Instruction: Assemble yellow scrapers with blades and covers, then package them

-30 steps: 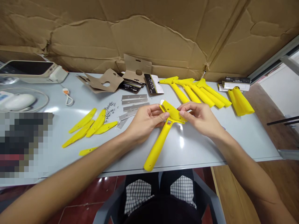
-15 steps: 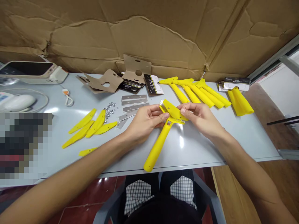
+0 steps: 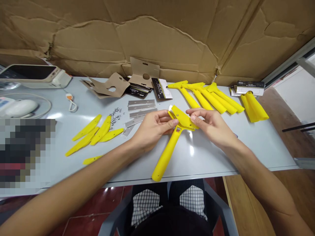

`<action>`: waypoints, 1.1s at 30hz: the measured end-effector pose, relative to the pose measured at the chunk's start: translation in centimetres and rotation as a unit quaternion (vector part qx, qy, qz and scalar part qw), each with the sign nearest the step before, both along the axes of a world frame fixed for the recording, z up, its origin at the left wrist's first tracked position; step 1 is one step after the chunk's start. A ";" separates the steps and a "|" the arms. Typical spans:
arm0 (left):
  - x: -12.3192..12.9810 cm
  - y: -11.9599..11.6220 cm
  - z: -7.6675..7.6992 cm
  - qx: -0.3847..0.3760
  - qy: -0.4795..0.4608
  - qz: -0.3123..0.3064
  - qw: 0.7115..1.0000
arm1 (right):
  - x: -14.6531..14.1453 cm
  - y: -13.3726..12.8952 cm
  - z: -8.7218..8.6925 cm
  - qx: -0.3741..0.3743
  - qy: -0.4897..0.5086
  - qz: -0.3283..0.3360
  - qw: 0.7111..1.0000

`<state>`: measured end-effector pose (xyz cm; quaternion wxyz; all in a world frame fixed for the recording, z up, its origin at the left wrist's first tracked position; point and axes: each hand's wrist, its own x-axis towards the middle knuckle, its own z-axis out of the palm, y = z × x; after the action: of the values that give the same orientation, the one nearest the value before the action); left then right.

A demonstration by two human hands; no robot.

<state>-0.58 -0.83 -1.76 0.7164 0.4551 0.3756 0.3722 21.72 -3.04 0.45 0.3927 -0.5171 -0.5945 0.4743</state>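
Note:
A yellow scraper (image 3: 165,157) is held over the table's front half, its handle slanting down toward me. My left hand (image 3: 155,129) grips the left end of its head, thumb on top. A yellow cover plate (image 3: 182,117) with small holes lies over the head, a bit of bright metal blade showing at its upper left end. My right hand (image 3: 212,125) pinches the plate's right end between thumb and fingers. What lies under the plate is mostly hidden.
Left of my hands lie loose yellow cover plates (image 3: 85,141), small screws (image 3: 115,114) and flat metal blades (image 3: 141,107). Several yellow scraper handles (image 3: 216,101) rest behind, near cardboard packaging (image 3: 145,73). A yellow piece with a card (image 3: 254,106) sits at the right.
The cover plate's right end has turned down and now sits closer over the scraper head. My right hand moved slightly with it; my left hand kept its grip.

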 end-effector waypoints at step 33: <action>0.1 -0.3 0.4 0.022 0.036 -0.012 0.999 | -0.6 -0.4 -0.2 0.070 -0.094 0.021 0.993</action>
<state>-0.47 -1.09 -1.33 0.6967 0.4883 0.3873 0.3553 21.12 -3.42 0.27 0.3605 -0.5177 -0.6715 0.3888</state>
